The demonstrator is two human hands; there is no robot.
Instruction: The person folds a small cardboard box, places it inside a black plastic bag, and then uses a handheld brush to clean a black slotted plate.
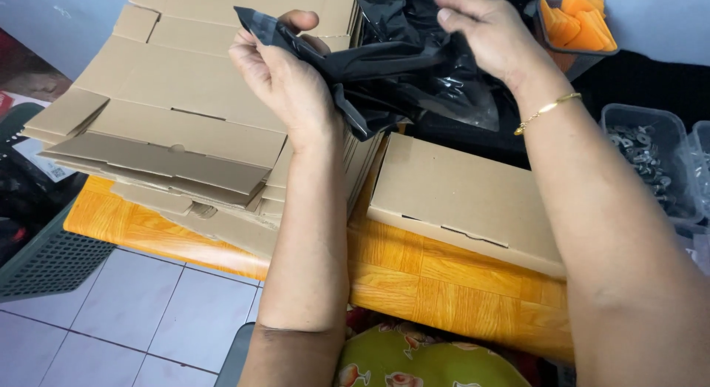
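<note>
A stack of flattened cardboard boxes (170, 128) crowds the far left of my orange wood-grain table (414, 276), with a folded-up cardboard box (466, 198) lying closed to its right, just below my work. At the far right sit a clear plastic tub of metal screws (647, 157) and, farther back, a tray of orange pieces (577, 21). A dark green basket (44, 257) stands on the tiled floor at left. My left hand (285, 80) is raised, palm toward me, thumb and fingers pinched on a corner of a black plastic bag (399, 69). My right hand (492, 35) arches above, fingertips gripping the bag's upper edge, the two hands pulling it apart over the boxes.
</note>
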